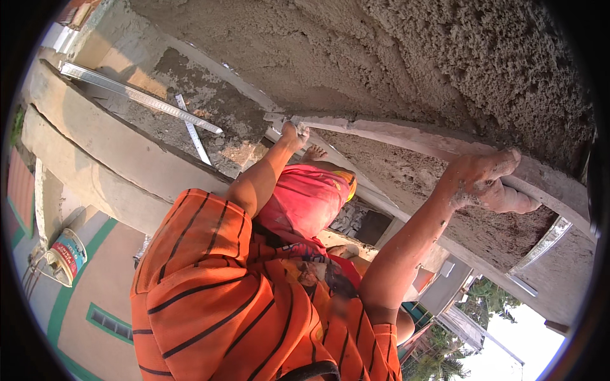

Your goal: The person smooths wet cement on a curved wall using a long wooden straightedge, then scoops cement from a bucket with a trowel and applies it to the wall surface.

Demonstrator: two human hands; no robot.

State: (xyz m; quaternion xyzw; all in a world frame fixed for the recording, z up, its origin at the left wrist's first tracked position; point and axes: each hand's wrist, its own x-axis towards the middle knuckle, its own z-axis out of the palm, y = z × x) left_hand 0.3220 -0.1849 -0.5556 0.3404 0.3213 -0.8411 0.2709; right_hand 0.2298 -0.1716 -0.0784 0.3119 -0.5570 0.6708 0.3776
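Note:
I grip a long, cement-smeared straightedge board (pixel 394 133) with both hands. My left hand (pixel 295 135) is closed on it toward its left end. My right hand (pixel 486 181) is closed on it farther right, its fingers bent around the lower edge. Rough, wet-looking grey plaster (pixel 413 57) lies just beyond the board, with more rough plaster (pixel 394 165) on the near side. My bare foot (pixel 314 152) shows just below my left hand, beside my pink shorts (pixel 298 203).
Two metal bars (pixel 140 96) lie crossed on a cement-stained surface at upper left. A concrete ledge (pixel 108 152) runs along the left above a lower painted area with a bucket (pixel 65 257). A metal strip (pixel 540 244) is at right. Trees (pixel 483 298) and sky show at lower right.

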